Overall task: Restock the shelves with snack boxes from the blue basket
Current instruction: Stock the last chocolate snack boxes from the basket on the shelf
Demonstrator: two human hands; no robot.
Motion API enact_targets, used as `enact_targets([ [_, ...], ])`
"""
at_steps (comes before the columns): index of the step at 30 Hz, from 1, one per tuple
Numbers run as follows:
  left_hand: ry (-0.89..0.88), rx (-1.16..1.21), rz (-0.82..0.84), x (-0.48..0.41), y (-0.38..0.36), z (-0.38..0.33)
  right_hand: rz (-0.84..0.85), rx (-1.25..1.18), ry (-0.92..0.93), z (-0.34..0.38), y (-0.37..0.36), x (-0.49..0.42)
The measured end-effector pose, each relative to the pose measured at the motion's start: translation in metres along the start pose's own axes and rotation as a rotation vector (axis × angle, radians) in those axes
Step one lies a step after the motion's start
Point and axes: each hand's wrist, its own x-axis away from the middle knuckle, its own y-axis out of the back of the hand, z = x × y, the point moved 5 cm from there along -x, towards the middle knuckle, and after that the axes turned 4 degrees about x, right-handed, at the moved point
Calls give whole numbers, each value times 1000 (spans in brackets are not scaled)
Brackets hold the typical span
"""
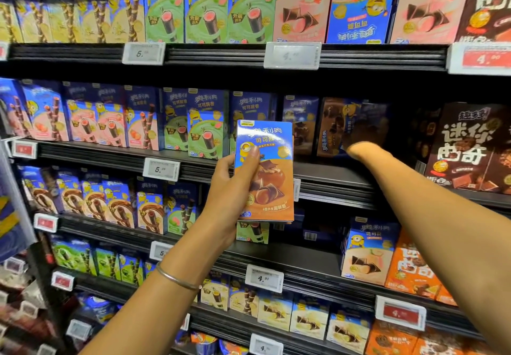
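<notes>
A: Located the snack box?
B: Found upright in the left hand, thumb across its front, just before the middle shelf.
A: Checked the right hand?
B: Seen deep in shadow beside the brown boxes; could not tell its grip.
A: Advised what?
B: Judged best: make room among them first, then slide in upright, face out.
A: Counted?
B: Tallied one box held, two brown boxes made out, blurred.

A supermarket aisle: dark tiered shelves fill the frame, packed with rows of snack boxes, with electronic price tags clipped along each edge.
</notes>
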Motion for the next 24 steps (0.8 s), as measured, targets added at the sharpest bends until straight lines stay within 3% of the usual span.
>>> enact_targets([
  [8, 1, -16, 9, -3, -1, 0, -23, 96, -6, 4, -7, -8],
  [12, 0, -21, 7, -4, -1, 2, -20, 29, 41, 3, -19, -19],
  [16, -2, -34, 17, -4, -2, 2, 65, -71, 23, -5, -26, -23],
  [20, -1, -36, 27, -4, -5, 3, 215, -3, -35, -6, -10, -1],
  [24, 14, -16, 35, -2, -12, 5, 9, -206, 16, 13, 35, 59],
])
